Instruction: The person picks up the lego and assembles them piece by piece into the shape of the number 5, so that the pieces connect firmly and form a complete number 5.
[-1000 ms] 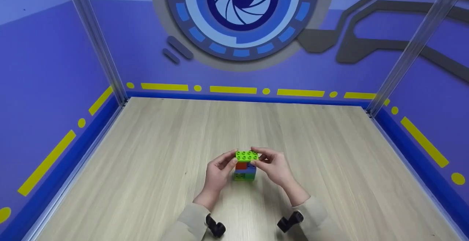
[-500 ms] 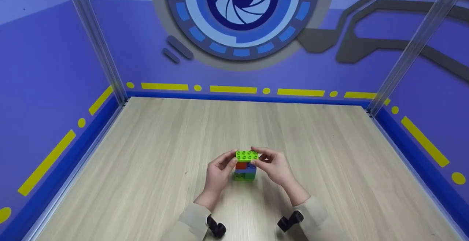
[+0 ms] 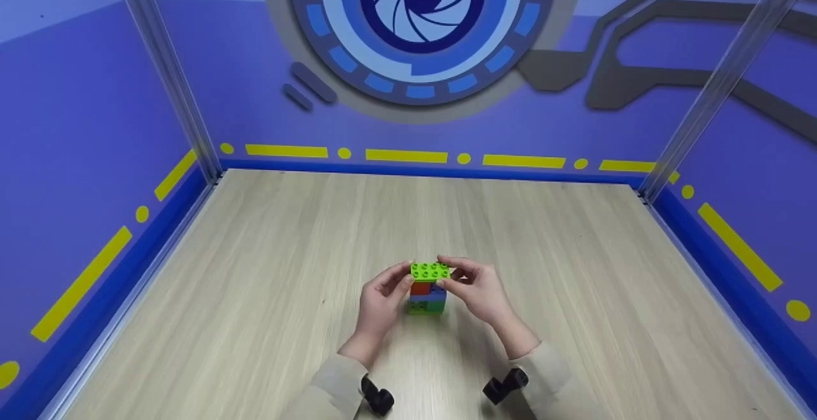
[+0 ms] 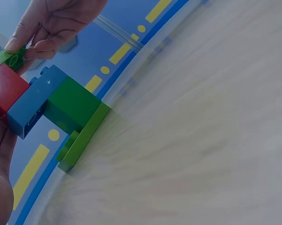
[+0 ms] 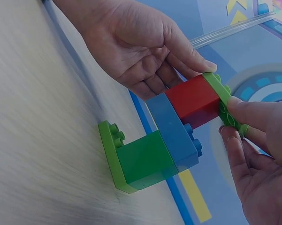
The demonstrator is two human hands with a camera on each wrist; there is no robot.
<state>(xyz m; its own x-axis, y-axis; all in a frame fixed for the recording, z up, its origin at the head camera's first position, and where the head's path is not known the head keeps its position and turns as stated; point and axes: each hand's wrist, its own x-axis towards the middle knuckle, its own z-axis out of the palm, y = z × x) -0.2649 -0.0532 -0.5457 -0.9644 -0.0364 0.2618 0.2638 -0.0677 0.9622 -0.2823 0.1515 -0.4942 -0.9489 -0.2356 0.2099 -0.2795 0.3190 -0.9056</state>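
Note:
A stack of toy building bricks stands upright on the wooden table. From the bottom it has a thin light green brick (image 5: pixel 110 157), a green brick (image 5: pixel 148 159), a blue brick (image 5: pixel 171 129), a red brick (image 5: pixel 192 98) and, on top, a thin light green brick (image 3: pixel 431 271). The red brick is offset to the left, so the top brick overhangs to the right. My left hand (image 3: pixel 376 305) pinches the top brick's left end between thumb and fingers, beside the red brick. At its right end, my right hand (image 3: pixel 477 292) pinches it too. Some fingertips are hidden behind the bricks.
The wooden table (image 3: pixel 268 267) runs back to a blue printed wall (image 3: pixel 408 136). Side walls with clear corner posts (image 3: pixel 708 101) close it in left and right. A black wrist camera (image 3: pixel 376 396) sits at the left sleeve, another wrist camera (image 3: pixel 505 386) at the right.

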